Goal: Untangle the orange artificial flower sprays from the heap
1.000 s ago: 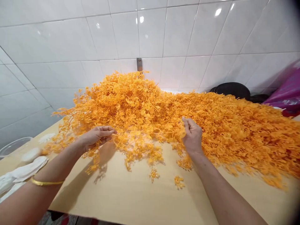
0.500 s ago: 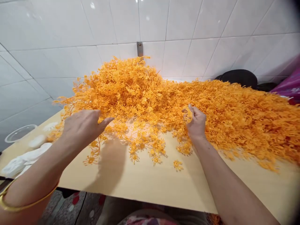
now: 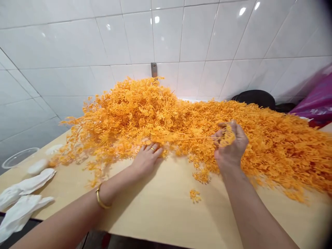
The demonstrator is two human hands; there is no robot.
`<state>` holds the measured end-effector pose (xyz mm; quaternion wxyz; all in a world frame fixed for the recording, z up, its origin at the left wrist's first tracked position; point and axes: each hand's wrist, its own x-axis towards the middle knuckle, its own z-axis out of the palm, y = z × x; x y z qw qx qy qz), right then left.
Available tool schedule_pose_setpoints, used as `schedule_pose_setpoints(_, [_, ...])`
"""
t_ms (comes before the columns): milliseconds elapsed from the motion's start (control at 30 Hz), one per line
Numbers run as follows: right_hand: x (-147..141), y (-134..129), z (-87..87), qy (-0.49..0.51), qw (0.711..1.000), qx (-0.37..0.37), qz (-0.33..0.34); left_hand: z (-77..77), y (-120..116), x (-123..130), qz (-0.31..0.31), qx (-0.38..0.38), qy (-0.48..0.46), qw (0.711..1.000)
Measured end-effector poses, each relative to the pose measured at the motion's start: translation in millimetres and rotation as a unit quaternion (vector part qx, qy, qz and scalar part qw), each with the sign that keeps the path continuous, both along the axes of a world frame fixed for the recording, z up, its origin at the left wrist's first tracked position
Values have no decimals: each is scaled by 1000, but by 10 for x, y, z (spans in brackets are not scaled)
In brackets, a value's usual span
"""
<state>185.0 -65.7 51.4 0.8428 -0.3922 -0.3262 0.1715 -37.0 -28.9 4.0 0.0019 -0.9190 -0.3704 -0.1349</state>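
Note:
Orange artificial flower sprigs lie in a big loose pile (image 3: 140, 103), with thin stems and small spidery heads. My left hand (image 3: 146, 159) rests palm down at the pile's near edge, thumb apart from the fingers. Its fingertips are partly hidden among the sprigs. Over the middle right of the pile, my right hand (image 3: 233, 147) is closed round an orange flower sprig (image 3: 227, 136). A thin stem runs leftward from that hand. One loose flower piece (image 3: 195, 196) lies by itself on the wooden tabletop (image 3: 166, 211).
White gloves (image 3: 26, 199) lie at the table's left, near a white oval object (image 3: 37, 166) and a clear plastic lid (image 3: 19, 157). Behind the pile are a black rounded object (image 3: 256, 98), a purple bag (image 3: 316, 97) and a tiled wall (image 3: 197, 31) with a metal bracket (image 3: 154, 70).
My left hand has moved right and down onto the pile's front edge. Sprigs scattered in front there have been pushed back. My right hand has shifted slightly right, still holding a sprig.

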Motion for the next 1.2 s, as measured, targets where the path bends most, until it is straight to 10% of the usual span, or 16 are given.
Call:
schedule_pose_setpoints(333, [136, -53, 127, 132, 990, -24, 42, 107, 384, -33, 55, -27, 17, 998])
schedule_pose_setpoints(633, [34, -41, 71, 92, 992, -44, 74, 709, -464, 232, 25, -243, -199, 949])
schedule_pose_setpoints(733, [-1, -62, 50, 61, 985, -52, 154, 626, -591, 441, -40, -465, -221, 857])
schedule_pose_setpoints(833, [-29, -100, 28, 22, 957, -67, 281, 411, -494, 681, 9, -687, -348, 638])
schedule_pose_setpoints(933, [-52, -130, 13, -22, 919, -105, 380, 300, -322, 828, 33, -731, -510, 453])
schedule_pose_setpoints(1033, [-83, -115, -6, -65, 920, -137, 360, 339, -183, 811, 36, -694, -579, 426])
schedule_pose_setpoints(1200, [-125, -30, -65, -163, 967, -143, 134, 409, 93, 559, 24, -639, -630, 440])
